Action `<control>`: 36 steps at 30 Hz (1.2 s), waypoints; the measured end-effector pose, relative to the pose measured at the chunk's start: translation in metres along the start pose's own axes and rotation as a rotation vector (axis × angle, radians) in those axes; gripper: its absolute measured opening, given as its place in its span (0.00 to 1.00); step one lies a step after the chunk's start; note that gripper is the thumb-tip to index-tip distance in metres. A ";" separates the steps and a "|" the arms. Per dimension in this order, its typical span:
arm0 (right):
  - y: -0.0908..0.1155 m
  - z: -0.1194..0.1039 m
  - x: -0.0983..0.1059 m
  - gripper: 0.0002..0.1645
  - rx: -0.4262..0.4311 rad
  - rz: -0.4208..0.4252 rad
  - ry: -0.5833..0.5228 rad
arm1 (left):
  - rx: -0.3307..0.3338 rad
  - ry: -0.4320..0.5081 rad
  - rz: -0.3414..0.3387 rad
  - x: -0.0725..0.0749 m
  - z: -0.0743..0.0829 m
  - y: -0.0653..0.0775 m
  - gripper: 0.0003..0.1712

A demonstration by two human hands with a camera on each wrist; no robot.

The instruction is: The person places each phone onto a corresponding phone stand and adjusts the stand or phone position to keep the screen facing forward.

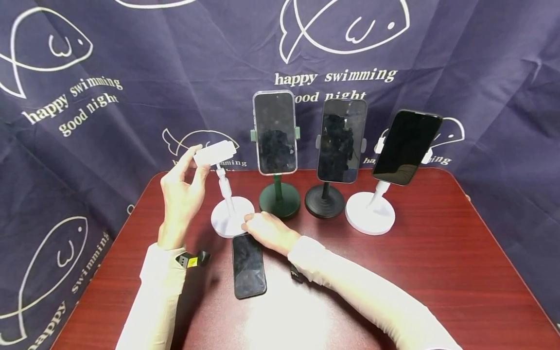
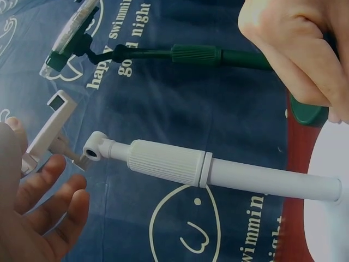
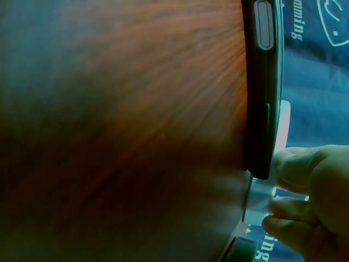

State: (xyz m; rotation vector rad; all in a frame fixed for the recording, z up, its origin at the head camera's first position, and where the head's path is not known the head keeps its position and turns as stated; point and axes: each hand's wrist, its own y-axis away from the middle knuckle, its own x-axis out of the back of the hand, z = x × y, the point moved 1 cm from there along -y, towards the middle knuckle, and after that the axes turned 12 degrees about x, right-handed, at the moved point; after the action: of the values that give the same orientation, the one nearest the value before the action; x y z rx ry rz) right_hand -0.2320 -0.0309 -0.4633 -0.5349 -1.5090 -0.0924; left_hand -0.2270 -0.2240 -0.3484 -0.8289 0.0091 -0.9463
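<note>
A white phone stand (image 1: 225,187) with a round base (image 1: 223,223) stands at the left of the table. My left hand (image 1: 181,197) grips its clamp head (image 1: 215,153) between thumb and fingers; in the left wrist view the clamp (image 2: 52,123) is tilted on the ribbed pole (image 2: 163,161). My right hand (image 1: 271,231) holds the base's right front edge, and its thumb (image 3: 297,166) lies by the white rim in the right wrist view. A black phone (image 1: 249,266) lies screen up just in front of the base, below the right hand.
Behind the right hand stand a green phone stand (image 1: 280,201), a black one (image 1: 324,200) and another white one (image 1: 369,214), each bearing an upright phone. The red-brown table (image 1: 442,272) ends at a dark blue curtain (image 1: 227,58) printed with fish.
</note>
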 end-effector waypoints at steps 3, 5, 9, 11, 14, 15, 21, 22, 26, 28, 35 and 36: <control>0.001 -0.001 0.001 0.08 0.023 -0.004 0.056 | 0.007 0.017 -0.018 0.000 -0.002 0.002 0.23; 0.002 -0.002 0.001 0.08 0.043 0.005 0.082 | 0.018 0.028 -0.027 0.000 -0.005 0.005 0.24; 0.008 -0.001 0.000 0.10 0.051 0.032 0.054 | 0.038 0.033 -0.052 -0.001 -0.015 0.014 0.18; 0.012 -0.001 0.000 0.11 0.038 0.044 0.010 | 0.039 0.031 -0.072 -0.001 -0.020 0.019 0.13; 0.021 -0.002 0.000 0.08 0.048 0.063 -0.033 | 0.048 0.012 -0.103 -0.003 -0.029 0.027 0.08; 0.024 -0.003 0.000 0.06 0.048 0.071 -0.055 | 0.054 0.003 -0.117 -0.004 -0.032 0.031 0.07; 0.046 -0.010 0.003 0.11 -0.015 0.098 -0.151 | 0.085 -0.110 -0.296 -0.015 -0.046 0.056 0.05; 0.050 -0.012 0.005 0.12 -0.034 0.100 -0.152 | 0.088 -0.139 -0.342 -0.018 -0.048 0.061 0.05; 0.064 -0.021 0.011 0.14 -0.089 0.124 -0.192 | 0.094 -0.239 -0.504 -0.025 -0.048 0.076 0.06; 0.069 -0.025 0.015 0.15 -0.106 0.148 -0.240 | 0.108 -0.264 -0.555 -0.027 -0.046 0.080 0.07; 0.082 -0.040 0.026 0.21 -0.128 0.208 -0.312 | 0.142 -0.316 -0.639 -0.033 -0.038 0.089 0.07; 0.084 -0.042 0.027 0.22 -0.137 0.212 -0.324 | 0.149 -0.329 -0.648 -0.034 -0.037 0.091 0.07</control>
State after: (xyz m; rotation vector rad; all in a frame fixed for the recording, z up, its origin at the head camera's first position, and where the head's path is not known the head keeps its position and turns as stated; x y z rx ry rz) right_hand -0.1593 0.0339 -0.4590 -0.8480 -1.7576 0.0599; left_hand -0.1958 -0.1947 -0.4428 -0.8542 -0.6406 -1.3816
